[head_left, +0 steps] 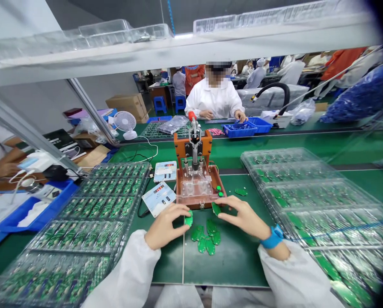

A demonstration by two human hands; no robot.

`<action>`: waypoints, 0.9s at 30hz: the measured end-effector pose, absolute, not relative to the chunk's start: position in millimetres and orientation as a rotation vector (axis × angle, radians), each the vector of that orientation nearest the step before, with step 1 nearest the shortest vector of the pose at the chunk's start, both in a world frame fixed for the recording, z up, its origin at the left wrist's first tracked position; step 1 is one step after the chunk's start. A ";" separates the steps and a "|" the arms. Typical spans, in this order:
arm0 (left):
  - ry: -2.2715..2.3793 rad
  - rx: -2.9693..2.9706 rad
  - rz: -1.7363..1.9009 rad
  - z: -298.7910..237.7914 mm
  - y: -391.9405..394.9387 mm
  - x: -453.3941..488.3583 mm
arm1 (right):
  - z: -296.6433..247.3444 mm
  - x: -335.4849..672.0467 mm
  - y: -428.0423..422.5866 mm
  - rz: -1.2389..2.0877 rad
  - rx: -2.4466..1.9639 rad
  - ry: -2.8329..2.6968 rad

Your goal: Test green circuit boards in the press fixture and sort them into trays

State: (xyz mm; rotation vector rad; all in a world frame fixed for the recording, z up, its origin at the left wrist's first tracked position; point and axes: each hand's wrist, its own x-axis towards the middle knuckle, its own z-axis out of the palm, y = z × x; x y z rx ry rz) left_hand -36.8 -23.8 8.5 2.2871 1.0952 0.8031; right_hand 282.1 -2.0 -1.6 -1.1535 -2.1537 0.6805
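Between thumb and fingers, my left hand (168, 224) pinches a small green circuit board (188, 218). My right hand (242, 216) grips another green circuit board (215, 208) by its edge, close to the front of the test fixture. Below both hands, a loose cluster of green circuit boards (206, 239) lies on the green mat (233, 265). Straight ahead stands the orange and brown test fixture (196, 179), with a red-tipped lever and a clear plate. A single circuit board (241, 192) rests to the right of the fixture. A blue wrist strap (272, 238) circles my right wrist.
Clear trays of circuit boards flank me: a left tray (91, 214) and a right tray (307, 201). Two display meters, one a white meter (159, 199), sit left of the fixture. Across the bench, a person (214, 100) handles things at a blue bin (239, 129). A shelf (178, 49) spans overhead.
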 end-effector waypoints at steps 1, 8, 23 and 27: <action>1.113 2.297 0.858 15.5 -16.7 -36.0 | 5.6 279.8 5.7 0.607 -1.110 -2.160; 1.193 2.437 0.974 29.0 50.6 -22.0 | 26.3 249.7 73.2 0.428 -0.962 -2.283; 1.203 2.423 0.937 15.1 60.6 -16.0 | 19.7 241.1 84.8 0.400 -0.958 -2.338; 1.233 2.441 0.997 5.6 51.8 -14.6 | 14.7 241.4 80.2 0.414 -0.952 -2.276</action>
